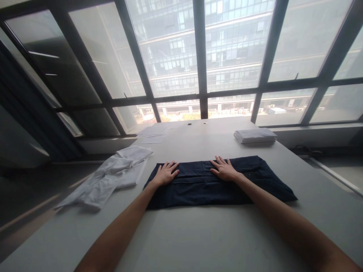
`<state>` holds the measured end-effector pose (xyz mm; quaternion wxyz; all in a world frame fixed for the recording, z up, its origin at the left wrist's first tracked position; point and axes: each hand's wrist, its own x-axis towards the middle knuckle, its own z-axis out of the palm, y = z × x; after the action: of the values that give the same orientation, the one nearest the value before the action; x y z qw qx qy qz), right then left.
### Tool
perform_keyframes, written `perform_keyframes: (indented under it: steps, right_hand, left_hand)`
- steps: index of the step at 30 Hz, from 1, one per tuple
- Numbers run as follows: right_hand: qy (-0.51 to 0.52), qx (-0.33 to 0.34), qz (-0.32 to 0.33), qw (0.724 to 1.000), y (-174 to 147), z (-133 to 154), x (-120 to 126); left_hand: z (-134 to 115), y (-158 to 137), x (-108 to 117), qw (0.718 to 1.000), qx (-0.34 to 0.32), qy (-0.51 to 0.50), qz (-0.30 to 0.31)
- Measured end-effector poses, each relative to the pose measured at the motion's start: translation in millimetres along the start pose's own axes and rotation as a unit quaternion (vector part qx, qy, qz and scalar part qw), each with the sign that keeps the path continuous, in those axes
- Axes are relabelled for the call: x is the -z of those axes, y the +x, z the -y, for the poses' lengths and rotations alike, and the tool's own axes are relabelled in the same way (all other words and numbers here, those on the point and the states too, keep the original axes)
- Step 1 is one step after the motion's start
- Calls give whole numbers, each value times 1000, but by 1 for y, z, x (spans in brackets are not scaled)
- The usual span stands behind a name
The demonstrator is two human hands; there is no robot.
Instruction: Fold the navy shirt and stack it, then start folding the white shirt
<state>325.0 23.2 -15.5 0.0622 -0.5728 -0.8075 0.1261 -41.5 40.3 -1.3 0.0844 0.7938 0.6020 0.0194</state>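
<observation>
A dark navy folded garment (198, 192) lies flat across the middle of the white table, long side toward me; it looks like trousers, though I cannot be sure. On its left part rests my left hand (166, 173), palm down with the fingers spread. My right hand (224, 169) presses on the cloth right of its middle, also flat with fingers apart. Neither hand grasps the fabric. A small button-like spot shows on the cloth beside my right wrist.
Rumpled white clothing (113, 173) hangs partly over the left edge of the white table (204, 238). A neat stack of folded white cloth (255, 136) stands at the back right. White paper sheets (153, 132) lie at the back left. Windows (170, 49) rise beyond the table.
</observation>
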Motion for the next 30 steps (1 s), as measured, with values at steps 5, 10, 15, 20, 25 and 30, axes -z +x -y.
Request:
perform_keyframes:
  steps: [5, 10, 15, 20, 25, 30]
  right_hand:
    - [156, -6, -121, 980, 6, -2, 4]
    - [566, -54, -159, 807, 13, -10, 18]
    - [698, -159, -115, 689, 10, -55, 29]
    - [688, -214, -200, 664, 1, -105, 39]
    - [684, -219, -241, 653, 1, -119, 38]
    - [669, -226, -296, 643, 16, -112, 23]
  left_hand:
    - [0, 1, -1, 1000, 0, -3, -1]
    - [1, 1, -2, 1000, -3, -11, -10]
    - [-1, 0, -2, 1000, 0, -9, -10]
    - [3, 0, -1, 1000, -1, -10, -7]
    - [-16, -3, 6, 998, 0, -38, -42]
    - [-84, -8, 4, 951, -142, -245, -122]
